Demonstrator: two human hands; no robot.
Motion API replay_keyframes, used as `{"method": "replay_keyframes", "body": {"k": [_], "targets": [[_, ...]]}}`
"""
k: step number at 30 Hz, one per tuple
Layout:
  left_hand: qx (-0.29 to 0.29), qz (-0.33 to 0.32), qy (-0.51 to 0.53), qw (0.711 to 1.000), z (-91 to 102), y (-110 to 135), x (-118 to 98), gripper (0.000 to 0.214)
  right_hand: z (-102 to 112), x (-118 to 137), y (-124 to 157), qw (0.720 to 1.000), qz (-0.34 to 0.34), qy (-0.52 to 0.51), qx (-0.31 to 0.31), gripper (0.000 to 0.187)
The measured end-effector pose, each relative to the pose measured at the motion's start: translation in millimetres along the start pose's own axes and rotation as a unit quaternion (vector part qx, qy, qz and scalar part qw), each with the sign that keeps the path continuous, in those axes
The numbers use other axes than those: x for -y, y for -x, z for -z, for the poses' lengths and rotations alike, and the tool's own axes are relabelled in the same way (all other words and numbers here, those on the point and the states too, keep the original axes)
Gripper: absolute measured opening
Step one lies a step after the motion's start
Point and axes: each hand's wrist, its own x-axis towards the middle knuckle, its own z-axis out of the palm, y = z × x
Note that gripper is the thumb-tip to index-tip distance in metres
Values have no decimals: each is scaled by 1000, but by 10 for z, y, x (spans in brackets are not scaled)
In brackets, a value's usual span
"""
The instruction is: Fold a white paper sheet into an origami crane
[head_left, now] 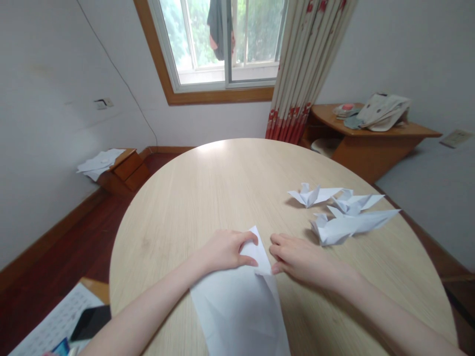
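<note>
Head view is showing a large round wooden counter [222,188] filling most of the scene, with its far rim curving toward the window wall and its right rim running close behind the paper models. On it, near the person's edge, a white sheet of paper [237,306] is lying flat, partly folded, its far corner turned up into a small flap between the two hands. Both grips are working that flap: the left hand [226,249] is curling its fingers over the flap's left side and pinching it against the thumb, while the right hand [300,257] is resting knuckles-up just beside it, fingertips pressed together onto the flap's right edge. To crease cleanly, the hands would probably do best holding the corner aligned and pressing outward along the fold while the sheet is staying flat. Open counter is lying ahead and to the left, giving plenty of sliding room. To the right, three folded paper planes [345,215] are sitting near the right hand, so sweeping that way is looking tighter.
</note>
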Motion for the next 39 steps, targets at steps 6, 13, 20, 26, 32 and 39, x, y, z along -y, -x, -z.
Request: {"method": "replay_keyframes", "body": {"k": [6,13,20,26,32,39], "targets": [[11,3,13,1000,19,-5,9,39,60,-20,-42,999,-5,-37,20,28],[10,21,28,999,10,-1,46,41,89,18,-125,1000,-8,-19,-2,38],[7,-2,55,998,112,22,135,19,-2,27,-191,991,64,-78,-93,28],[-7,-31,148,989,126,14,286,17,9,66,-205,974,64,-189,-106,38],[-46,-46,102,993,127,-23,374,10,-87,2,-226,976,89,-151,-128,43],[-97,23,-59,993,204,0,315,4,-51,30,-202,979,99,-107,-142,22]]}}
